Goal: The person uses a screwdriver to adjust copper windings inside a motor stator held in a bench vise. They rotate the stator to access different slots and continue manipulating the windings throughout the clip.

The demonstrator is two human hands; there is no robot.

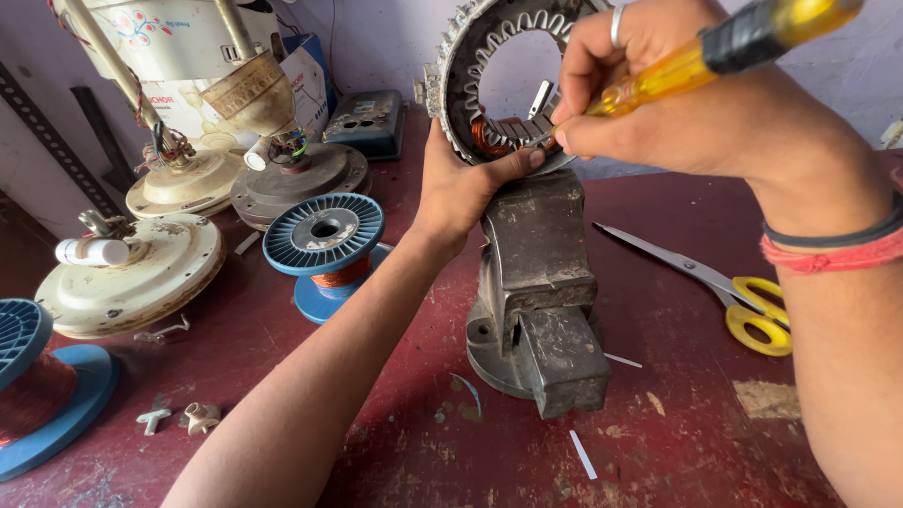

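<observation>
A ring-shaped metal stator [461,66] with slotted teeth and some copper winding stands upright on top of a grey bench vise [541,292]. My left hand [461,188] grips the stator's lower rim, thumb lying across its front. My right hand [649,94] holds a screwdriver with a yellow and black handle [743,42], its tip pressed into the slots at the ring's lower inner edge near the copper wire. A ring sits on one finger and bands circle the right wrist.
Scissors with yellow handles [724,292] lie on the dark red table right of the vise. A blue spool of copper wire [324,240] stands to the left, another blue spool [33,386] at the far left. Cream fan motor housings [141,273] and a fan body crowd the back left.
</observation>
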